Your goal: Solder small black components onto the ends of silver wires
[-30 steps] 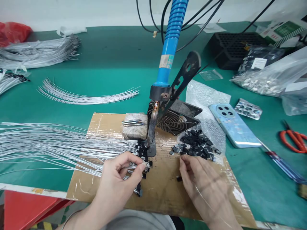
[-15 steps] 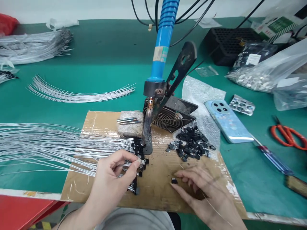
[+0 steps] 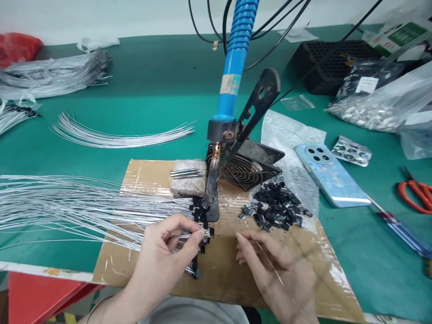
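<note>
My left hand [image 3: 173, 252] pinches a small pale metallic piece at the end of the white wires [image 3: 148, 216], just below the soldering iron [image 3: 213, 175]. Black connectors [image 3: 200, 211] sit in a column along the wire ends. Opposite, my right hand [image 3: 275, 265] is closed, thumb against fingers, above the cardboard. A thin solder wire [image 3: 270, 263] runs across its palm and past the fingers. Whatever lies between the right fingertips is hidden. Loose black connectors [image 3: 280, 204] form a pile just beyond that hand.
The iron's tip points down beside a pale block [image 3: 188, 180] bearing metal rods. Behind it stands a black fan [image 3: 246, 168]. Bubble wrap [image 3: 290, 130], a blue phone [image 3: 332, 175], a screwdriver [image 3: 401, 231] and orange-handled pliers [image 3: 416, 193] lie rightward. Cardboard [image 3: 222, 283] covers the near bench.
The single black connector between my right thumb and finger no longer shows. My right fingers have closed and moved up and left. My left hand keeps its pinch; the view has shifted slightly.
</note>
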Demonstrator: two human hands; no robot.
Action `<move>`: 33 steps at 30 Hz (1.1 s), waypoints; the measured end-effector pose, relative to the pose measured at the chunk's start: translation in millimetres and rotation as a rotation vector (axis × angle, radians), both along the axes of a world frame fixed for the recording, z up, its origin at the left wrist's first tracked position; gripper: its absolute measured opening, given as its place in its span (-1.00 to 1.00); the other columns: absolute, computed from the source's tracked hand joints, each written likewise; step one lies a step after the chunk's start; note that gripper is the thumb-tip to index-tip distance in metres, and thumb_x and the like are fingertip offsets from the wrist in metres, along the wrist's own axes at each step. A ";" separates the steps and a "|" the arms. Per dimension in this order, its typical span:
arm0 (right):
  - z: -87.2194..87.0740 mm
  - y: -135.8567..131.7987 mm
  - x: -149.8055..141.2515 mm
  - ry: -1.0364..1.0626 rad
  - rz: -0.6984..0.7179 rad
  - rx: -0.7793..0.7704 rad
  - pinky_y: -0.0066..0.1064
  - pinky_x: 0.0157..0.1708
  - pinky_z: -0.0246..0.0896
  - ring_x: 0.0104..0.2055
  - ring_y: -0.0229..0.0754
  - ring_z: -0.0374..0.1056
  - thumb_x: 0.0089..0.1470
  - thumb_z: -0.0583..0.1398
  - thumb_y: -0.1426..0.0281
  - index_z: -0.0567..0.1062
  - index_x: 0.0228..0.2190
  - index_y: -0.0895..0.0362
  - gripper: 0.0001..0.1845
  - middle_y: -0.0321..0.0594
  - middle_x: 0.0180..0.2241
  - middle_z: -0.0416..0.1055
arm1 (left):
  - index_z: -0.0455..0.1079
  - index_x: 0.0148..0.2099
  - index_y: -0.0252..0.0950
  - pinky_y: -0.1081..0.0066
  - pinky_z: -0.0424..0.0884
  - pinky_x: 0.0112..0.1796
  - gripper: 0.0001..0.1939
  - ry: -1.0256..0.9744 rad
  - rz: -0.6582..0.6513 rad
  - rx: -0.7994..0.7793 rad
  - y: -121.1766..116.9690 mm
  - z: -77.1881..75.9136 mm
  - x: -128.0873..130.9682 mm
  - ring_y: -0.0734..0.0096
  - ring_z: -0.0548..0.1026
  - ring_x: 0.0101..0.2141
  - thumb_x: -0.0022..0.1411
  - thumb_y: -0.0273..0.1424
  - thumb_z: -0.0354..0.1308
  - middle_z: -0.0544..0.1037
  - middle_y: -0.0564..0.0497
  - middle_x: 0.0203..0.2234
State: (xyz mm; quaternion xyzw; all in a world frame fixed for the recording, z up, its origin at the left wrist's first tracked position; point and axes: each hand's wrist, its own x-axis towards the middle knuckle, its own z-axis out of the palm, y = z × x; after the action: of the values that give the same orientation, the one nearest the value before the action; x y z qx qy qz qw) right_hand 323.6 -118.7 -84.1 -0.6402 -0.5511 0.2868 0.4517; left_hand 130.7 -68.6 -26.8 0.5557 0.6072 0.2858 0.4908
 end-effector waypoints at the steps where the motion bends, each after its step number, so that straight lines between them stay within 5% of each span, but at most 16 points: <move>1: 5.6 0.8 -5.9 0.119 -0.044 -0.061 -0.53 -0.45 0.42 -0.55 -0.30 0.47 0.18 0.28 0.34 0.56 -0.32 0.04 -0.95 -0.37 -0.53 0.53 | 0.47 -0.42 -0.30 0.45 -0.13 -0.59 -0.83 0.000 0.003 -0.003 0.6 0.9 0.1 0.54 -0.02 -0.62 0.19 -0.35 0.18 0.31 0.11 -0.65; 6: 33.0 10.9 -29.4 0.470 -0.130 -0.246 -0.61 -0.46 0.36 -0.55 -0.34 0.42 0.07 0.35 0.26 0.60 -0.36 0.02 -0.89 -0.38 -0.59 0.50 | 0.47 -0.42 -0.30 0.51 0.11 -0.55 -0.86 -0.061 0.004 -0.023 2.1 6.5 -0.1 0.48 0.32 -0.54 0.18 -0.38 0.19 0.56 -0.01 -0.49; 10: 41.3 18.6 -40.3 0.576 -0.128 -0.292 -0.61 -0.55 0.35 -0.60 -0.35 0.36 0.04 0.36 0.22 0.63 -0.41 0.03 -0.85 -0.37 -0.64 0.46 | 0.47 -0.42 -0.30 0.55 0.15 -0.57 -0.86 -0.081 -0.008 -0.001 3.1 8.9 0.5 0.53 0.34 -0.57 0.19 -0.41 0.20 0.59 0.01 -0.48; 18: 29.6 19.3 -48.9 0.597 -0.078 -0.182 -0.68 -0.67 0.28 -0.69 -0.41 0.32 0.08 0.34 0.30 0.64 -0.42 0.05 -0.90 -0.38 -0.63 0.45 | 0.46 -0.44 -0.31 0.60 0.33 -0.48 -0.88 -0.176 -0.021 -0.030 6.3 11.1 5.6 0.50 0.50 -0.48 0.17 -0.48 0.21 0.62 0.01 -0.47; 23: 37.1 18.7 -55.9 0.606 -0.189 -0.242 -0.65 -0.65 0.27 -0.67 -0.41 0.30 0.04 0.35 0.29 0.64 -0.45 0.07 -0.88 -0.39 -0.63 0.43 | 0.47 -0.43 -0.31 0.61 0.38 -0.46 -0.87 -0.201 -0.001 -0.020 4.2 11.3 5.4 0.51 0.53 -0.46 0.18 -0.51 0.21 0.62 0.02 -0.47; 33: 38.5 16.8 -55.7 0.516 -0.165 -0.244 -0.56 -0.63 0.29 -0.67 -0.33 0.34 0.05 0.34 0.25 0.63 -0.43 0.09 -0.84 -0.37 -0.64 0.45 | 0.46 -0.44 -0.31 0.60 0.37 -0.48 -0.85 -0.199 0.002 -0.009 4.2 11.2 6.1 0.49 0.54 -0.46 0.18 -0.55 0.20 0.62 0.01 -0.45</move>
State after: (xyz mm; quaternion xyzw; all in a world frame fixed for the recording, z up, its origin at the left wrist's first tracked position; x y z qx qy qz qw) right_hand 267.8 -101.9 -45.6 -0.6383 -0.3258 0.4666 0.5184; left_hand 136.8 -64.4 -15.6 0.5215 0.5573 0.3375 0.5510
